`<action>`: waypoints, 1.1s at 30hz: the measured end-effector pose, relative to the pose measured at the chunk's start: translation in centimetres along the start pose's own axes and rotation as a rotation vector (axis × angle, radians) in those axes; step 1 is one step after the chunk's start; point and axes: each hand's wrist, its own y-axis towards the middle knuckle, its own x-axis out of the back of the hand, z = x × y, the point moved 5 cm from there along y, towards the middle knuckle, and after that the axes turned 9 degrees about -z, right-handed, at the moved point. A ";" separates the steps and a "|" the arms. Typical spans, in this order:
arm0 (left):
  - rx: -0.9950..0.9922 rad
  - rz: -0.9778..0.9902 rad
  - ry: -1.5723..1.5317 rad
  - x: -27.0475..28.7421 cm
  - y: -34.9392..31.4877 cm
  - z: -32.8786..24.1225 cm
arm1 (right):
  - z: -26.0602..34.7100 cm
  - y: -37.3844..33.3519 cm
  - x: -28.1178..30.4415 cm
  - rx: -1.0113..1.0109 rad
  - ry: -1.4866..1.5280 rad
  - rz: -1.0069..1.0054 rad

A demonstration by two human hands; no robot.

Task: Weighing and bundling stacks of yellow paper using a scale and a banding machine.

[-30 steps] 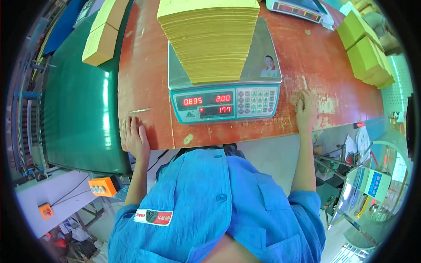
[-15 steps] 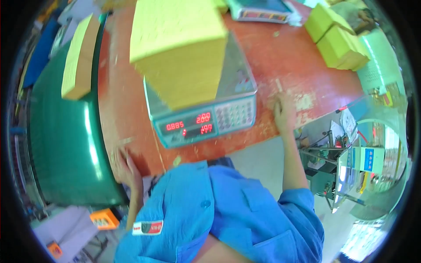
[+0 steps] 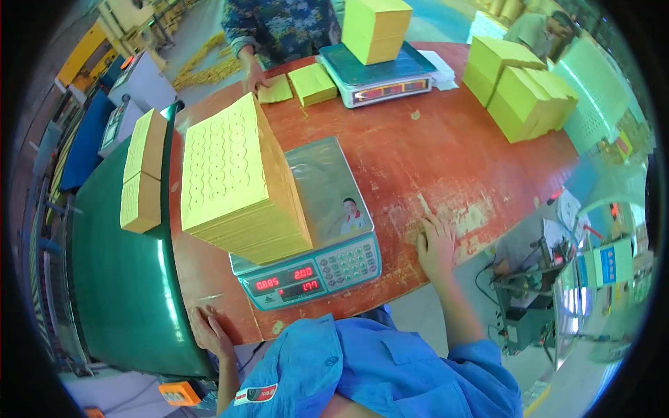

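The left hand and right hand are rested on the red table, fingers loosely parted, nothing held. From the left, the nearer, the tall yellow stack, its long axis apparently upright, is set forward and rightward on the scale, whose front panel is interposed. Blocks are carried on the green belt leftward; beyond, a second scale is loaded, and low piles are placed near a co-worker's hand.

The view shifts to take in the far edge of the red table. A camouflage-clad co-worker now appears there, one hand at a low yellow stack; a second low stack and the far scale's tall yellow block come fully into sight.
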 end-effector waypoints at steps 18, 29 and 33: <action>0.043 0.164 0.382 -2.0 3.8 -4.5 | 3.7 17.4 -7.9 0.296 0.609 0.188; 0.122 0.134 0.238 -3.8 2.9 -1.0 | 12.3 37.4 -28.9 0.799 0.290 -0.051; 0.646 0.033 -0.200 -4.9 -0.5 4.7 | 12.2 39.1 -32.3 0.789 0.065 0.215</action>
